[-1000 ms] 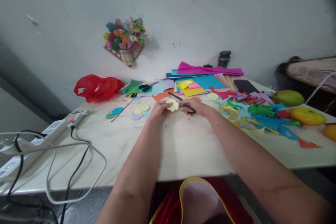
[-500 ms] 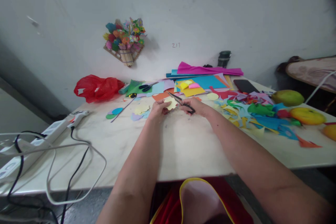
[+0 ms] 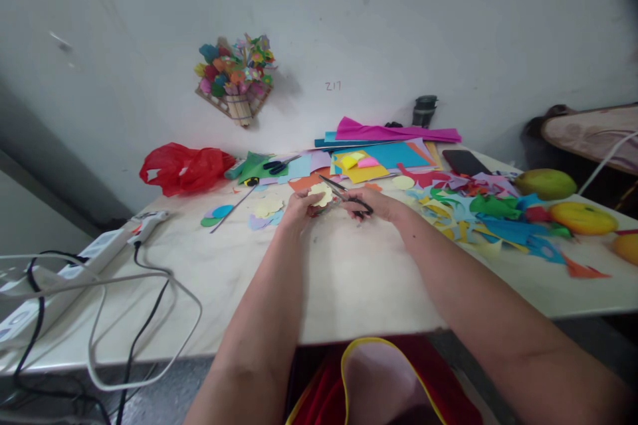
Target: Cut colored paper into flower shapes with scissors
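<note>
Between the fingers of my left hand is a pale yellow paper flower with a scalloped edge. My right hand is closed around the black handles of a pair of scissors. Their blades are parted and point up and left, close by the flower's right edge. Left of my left hand lie more pale yellow scalloped pieces, partly over lilac and light blue ones. A plain pale yellow disc rests beyond my right hand.
Coloured paper sheets lie along the wall, beside a second pair of scissors. Paper scraps, a phone and mangoes fill the right side. To the left are a red plastic bag and a power strip with loose cables.
The flower has turned a little in my left hand, and its scalloped edge shows more clearly. The scissors stay beside it, their blades shifted only slightly.
</note>
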